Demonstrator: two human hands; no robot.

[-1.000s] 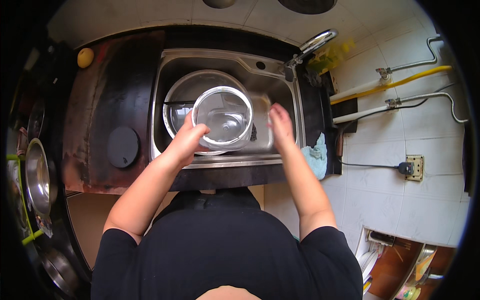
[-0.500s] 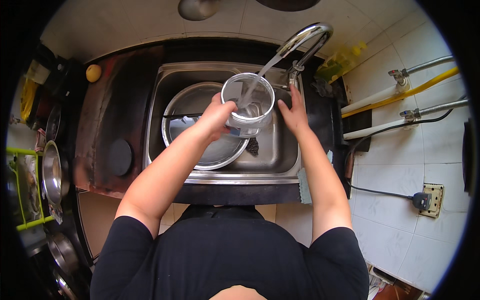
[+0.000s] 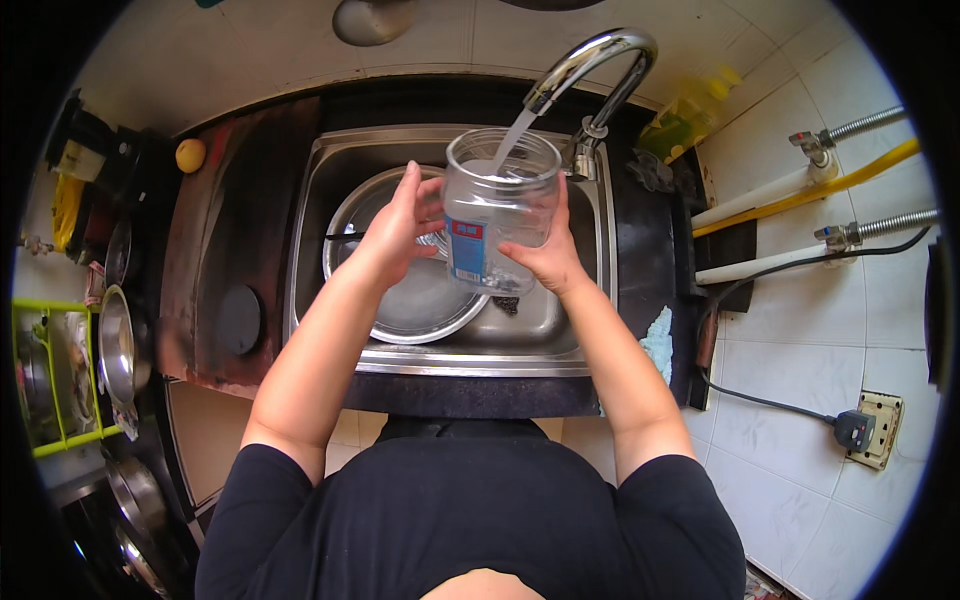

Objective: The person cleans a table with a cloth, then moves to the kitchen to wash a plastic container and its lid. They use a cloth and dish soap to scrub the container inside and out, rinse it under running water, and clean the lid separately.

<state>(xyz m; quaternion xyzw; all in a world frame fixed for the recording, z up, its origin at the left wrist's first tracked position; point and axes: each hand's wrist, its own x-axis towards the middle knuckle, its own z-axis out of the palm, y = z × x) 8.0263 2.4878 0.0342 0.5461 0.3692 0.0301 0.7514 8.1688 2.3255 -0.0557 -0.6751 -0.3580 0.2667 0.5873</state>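
A clear plastic jar (image 3: 512,225) with a blue and red label is held over the sink (image 3: 560,330), its mouth tilted up and away from me. Water streams from the chrome faucet (image 3: 590,60) into its mouth. My right hand (image 3: 552,245) grips the jar's right side, thumb across the front. To the left, my left hand (image 3: 400,225) is open with fingers apart beside the jar; whether its fingertips touch the wall I cannot tell. Beneath, a wide metal basin (image 3: 420,310) sits in the sink with a dark handle (image 3: 345,237) across its rim. A dark scouring pad (image 3: 507,305) lies beside the basin.
Left of the sink are a dark wooden board (image 3: 220,190), a round black disc (image 3: 240,318) and a yellowish round fruit (image 3: 190,155). Rightward stand a yellow-green bottle (image 3: 690,110), a pale blue cloth (image 3: 657,345), and wall pipes (image 3: 770,195) with a plug (image 3: 855,431).
The jar has passed from my left hand to my right, which has come off the faucet's base. My left hand has let go and opened. The jar's label now faces me.
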